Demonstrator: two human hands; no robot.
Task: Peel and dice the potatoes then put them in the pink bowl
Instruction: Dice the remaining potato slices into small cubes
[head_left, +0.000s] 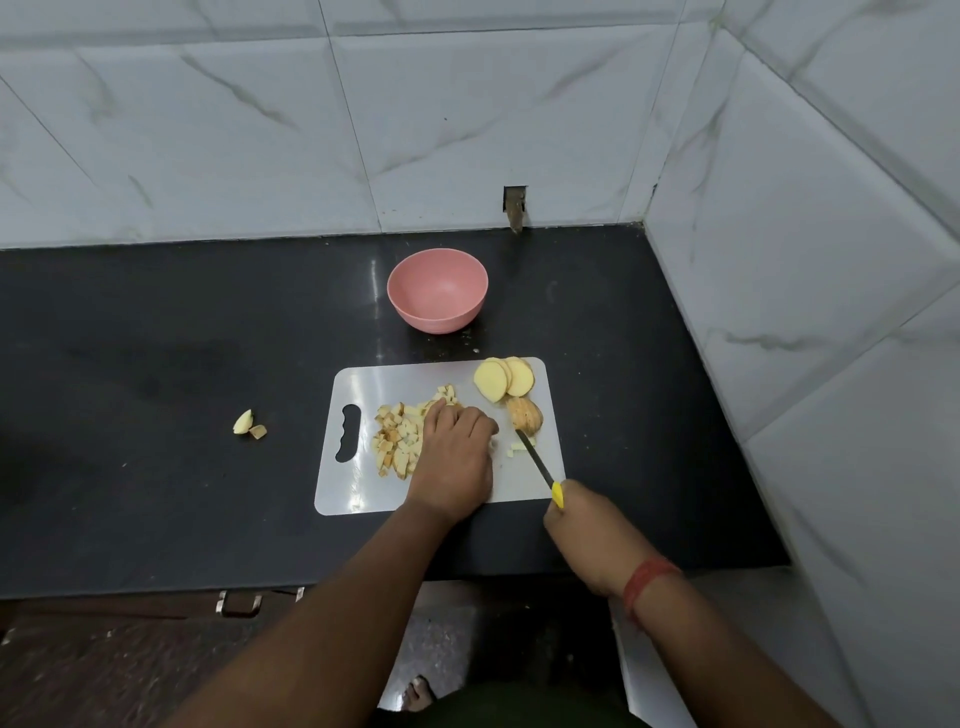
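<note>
A: What was the biggest thing we saw?

B: The black countertop (156, 364), running across the middle of the frame below the white marbled wall tiles (467, 130). On it, lower centre, lay the white cutting board (395, 382), its handle slot toward the left.

A: And above the board?

B: We saw the pink bowl (437, 290) standing just above centre, apart from the board's top edge, with nothing showing inside it.

A: How did we find the hands?

B: The left hand (456, 457) lay palm down on the middle of the board, fingers curled over something pale we could not make out, knuckles against the right side of the diced potato pile (400, 436). The right hand (587, 525) sat at the lower right, just off the board's corner, fingers wrapped round the yellow handle of the knife (540, 465). A red thread band (647, 584) circled that wrist.

A: Where did the knife point?

B: Up and to the left, its dark blade slanting over the board, tip near a brownish potato end piece (524, 414) and a few small pale bits (516, 448).

A: The rest of the potato?

B: We counted a fan of round potato slices (503, 379) overlapping at the board's upper right corner. The dice lay heaped on the board's left half, some with brown skin on them.

A: Anything off the board?

B: Two small potato scraps (248, 423) on the counter, well to the left.
</note>
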